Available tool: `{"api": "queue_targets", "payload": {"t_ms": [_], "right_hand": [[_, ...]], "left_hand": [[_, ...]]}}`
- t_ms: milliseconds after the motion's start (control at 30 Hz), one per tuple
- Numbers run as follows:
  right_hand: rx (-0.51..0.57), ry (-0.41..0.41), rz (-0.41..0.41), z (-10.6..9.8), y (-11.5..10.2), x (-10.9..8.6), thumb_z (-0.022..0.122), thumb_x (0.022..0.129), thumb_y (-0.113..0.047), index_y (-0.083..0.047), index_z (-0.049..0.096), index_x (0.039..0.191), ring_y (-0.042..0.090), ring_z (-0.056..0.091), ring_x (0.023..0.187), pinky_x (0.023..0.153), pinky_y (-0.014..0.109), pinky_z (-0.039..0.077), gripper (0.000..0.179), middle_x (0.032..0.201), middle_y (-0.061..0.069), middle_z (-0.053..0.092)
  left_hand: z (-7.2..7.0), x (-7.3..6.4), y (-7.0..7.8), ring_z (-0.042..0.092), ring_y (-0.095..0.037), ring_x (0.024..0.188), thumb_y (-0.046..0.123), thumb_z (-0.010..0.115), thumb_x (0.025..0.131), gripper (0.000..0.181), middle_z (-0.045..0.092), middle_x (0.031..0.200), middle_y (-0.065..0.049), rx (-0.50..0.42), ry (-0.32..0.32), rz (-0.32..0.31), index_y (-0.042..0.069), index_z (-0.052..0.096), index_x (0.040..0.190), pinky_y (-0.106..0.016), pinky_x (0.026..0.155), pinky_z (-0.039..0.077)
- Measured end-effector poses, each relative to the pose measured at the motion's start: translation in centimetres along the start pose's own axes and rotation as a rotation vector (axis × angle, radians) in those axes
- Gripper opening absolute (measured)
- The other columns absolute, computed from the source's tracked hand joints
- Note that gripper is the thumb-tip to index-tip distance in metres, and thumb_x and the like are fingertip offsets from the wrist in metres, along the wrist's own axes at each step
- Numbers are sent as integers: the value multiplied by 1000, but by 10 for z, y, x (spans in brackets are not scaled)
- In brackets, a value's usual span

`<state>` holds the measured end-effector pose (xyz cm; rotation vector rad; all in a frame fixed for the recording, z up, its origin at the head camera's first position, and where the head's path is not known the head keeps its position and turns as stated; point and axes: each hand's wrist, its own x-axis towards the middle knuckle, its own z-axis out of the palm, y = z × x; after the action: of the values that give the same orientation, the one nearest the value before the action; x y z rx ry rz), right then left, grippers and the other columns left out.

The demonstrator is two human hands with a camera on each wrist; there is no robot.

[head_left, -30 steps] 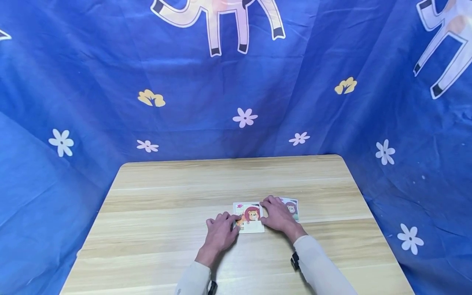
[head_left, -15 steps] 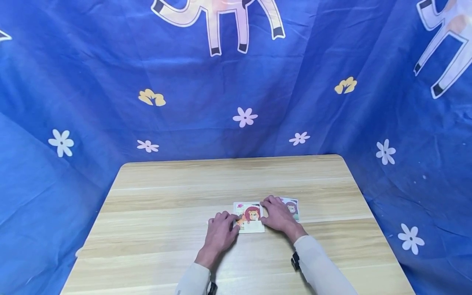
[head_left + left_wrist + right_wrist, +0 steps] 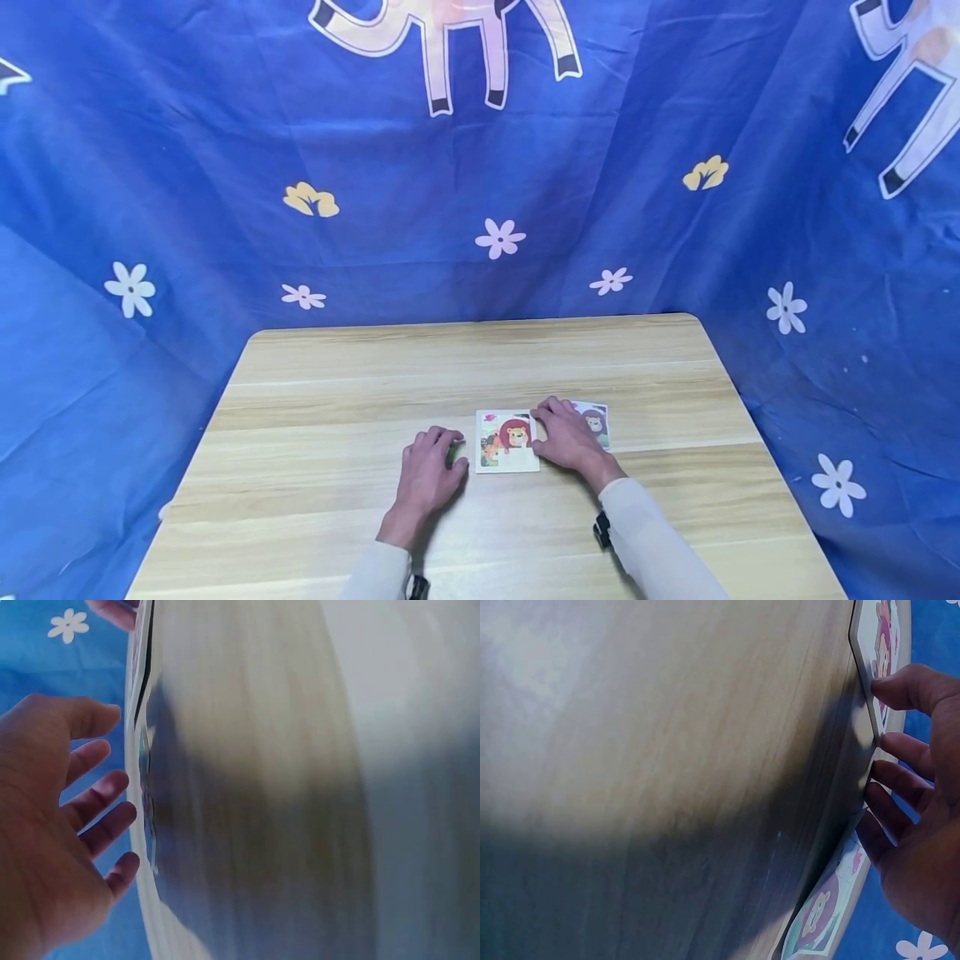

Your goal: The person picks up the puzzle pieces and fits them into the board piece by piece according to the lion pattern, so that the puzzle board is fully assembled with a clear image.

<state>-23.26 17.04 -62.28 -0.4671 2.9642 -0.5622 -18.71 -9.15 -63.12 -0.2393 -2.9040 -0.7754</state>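
Observation:
A white-framed jigsaw puzzle board [image 3: 517, 462] with a lion picture lies flat mid-table, its lower right part bare white. My left hand [image 3: 426, 471] hovers just left of it, thumb and fingers apart and loosely bent. Beneath that hand a bit of green [image 3: 452, 454] shows; in the left wrist view thin colourful flat pieces [image 3: 148, 795] lie there, mostly edge-on. My right hand [image 3: 567, 437] rests at the board's right side, thumb and forefinger touching its edge. Partly under the right hand lies a lion picture card [image 3: 594, 423], also visible in the right wrist view.
The pale wooden table [image 3: 315, 500] extends around the hands on every side. Behind and beside it hangs a blue cloth [image 3: 420, 275] printed with flowers and animals.
My left hand has left the puzzle board and moved left, uncovering the board's left side. The right hand stays at the board's right edge.

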Motion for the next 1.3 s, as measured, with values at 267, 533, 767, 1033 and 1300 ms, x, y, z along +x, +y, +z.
{"api": "queue_targets", "payload": {"t_ms": [267, 533, 767, 1033, 1300], "right_hand": [[-3, -8, 4, 0, -1, 2, 70, 77, -35, -11, 59, 131, 21, 49, 113, 97, 40, 42, 60, 127, 1, 54], [7, 0, 5, 0, -1, 1, 70, 77, -34, -11, 60, 130, 21, 49, 113, 97, 40, 41, 59, 126, 2, 54], [-3, 6, 4, 0, -1, 2, 70, 77, -34, -11, 60, 130, 22, 49, 113, 97, 40, 42, 59, 126, 1, 54], [-6, -6, 9, 0, -1, 2, 71, 77, -35, -11, 59, 131, 21, 49, 112, 96, 39, 42, 60, 126, 1, 54], [-4, -1, 7, 0, -2, 2, 70, 78, -33, -11, 59, 131, 22, 49, 113, 97, 39, 42, 59, 126, 2, 54]], "left_hand": [[-9, -4, -12, 51, -26, 108, 27, 72, 78, 39, 62, 116, -2, 3, 6, -51, 19, 65, 115, -51, 94, 35], [-11, -6, -23, 49, -29, 115, 27, 70, 79, 43, 60, 122, -4, 5, -16, -89, 18, 62, 120, -55, 98, 33], [-16, -8, -37, 43, -32, 118, 29, 68, 80, 45, 55, 128, -6, 13, -41, -150, 19, 61, 123, -56, 94, 29], [-24, -13, -46, 42, -33, 121, 35, 67, 82, 47, 52, 131, -7, 37, -77, -176, 18, 61, 125, -56, 91, 28], [-27, -15, -46, 41, -33, 119, 36, 68, 81, 41, 52, 130, -8, 29, -78, -185, 16, 65, 117, -53, 87, 27]]}}
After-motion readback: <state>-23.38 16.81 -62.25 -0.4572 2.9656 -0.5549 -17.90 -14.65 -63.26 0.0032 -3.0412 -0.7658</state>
